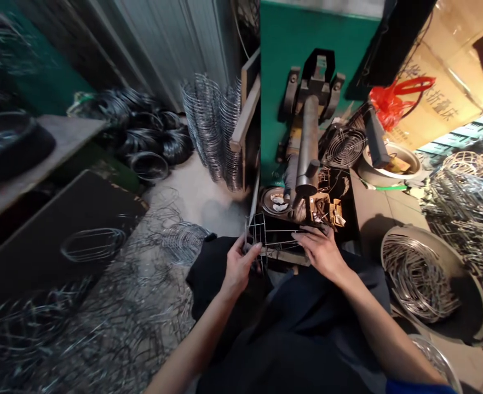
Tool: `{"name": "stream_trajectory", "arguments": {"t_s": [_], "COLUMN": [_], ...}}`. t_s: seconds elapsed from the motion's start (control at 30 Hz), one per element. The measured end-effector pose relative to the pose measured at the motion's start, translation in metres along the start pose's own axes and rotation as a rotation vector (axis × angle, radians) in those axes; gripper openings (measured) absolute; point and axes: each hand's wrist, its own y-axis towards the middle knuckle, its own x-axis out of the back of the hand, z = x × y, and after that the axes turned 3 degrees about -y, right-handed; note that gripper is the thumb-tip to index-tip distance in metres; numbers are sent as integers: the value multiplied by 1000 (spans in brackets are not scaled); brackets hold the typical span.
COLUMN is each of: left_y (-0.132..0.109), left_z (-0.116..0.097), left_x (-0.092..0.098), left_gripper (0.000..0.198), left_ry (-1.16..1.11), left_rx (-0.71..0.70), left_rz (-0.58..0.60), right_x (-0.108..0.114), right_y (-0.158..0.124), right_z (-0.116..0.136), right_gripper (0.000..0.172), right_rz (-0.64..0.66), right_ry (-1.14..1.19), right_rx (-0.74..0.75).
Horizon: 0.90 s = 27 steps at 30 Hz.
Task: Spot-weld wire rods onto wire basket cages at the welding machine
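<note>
Above my lap I hold a small wire rack (259, 230), its thin metal rods welded into a grid at the left side and running out to the right. My left hand (238, 264) pinches its left end between thumb and fingers. At the other end, my right hand (321, 253) has its fingers closed over the rods. Just beyond the rack, a thick metal cylinder (308, 145) points toward me from a green machine (278, 71). Under it lie a round dish (272, 203) and small cardboard trays (320, 207) of little parts.
At right stands a basin of bent wires (414, 276), beside heaped wire pieces (471, 202). A hammer (376, 139) rests over a white bowl (409, 161). Tall stacks of wire rings (208, 128) stand at left behind a wooden bar (245, 117). Scrap wire (143, 323) litters the floor.
</note>
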Motion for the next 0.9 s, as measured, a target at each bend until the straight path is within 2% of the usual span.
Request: {"name": "stream_trajectory", "arguments": {"t_s": [0.4,0.9], "left_y": [20,33], "left_z": [-17,-31], "left_x": [-7,-16], "left_gripper": [76,85], "left_ry": [3,-9], "left_rx": [-117,-156], "left_rz": [7,-6], "right_x": [5,5], "right_y": [31,51], "right_z": [-3,-7], "right_gripper": [21,22], "right_rz": [-205,-315], "right_ry": [50,7], "right_rx": [5,3]}}
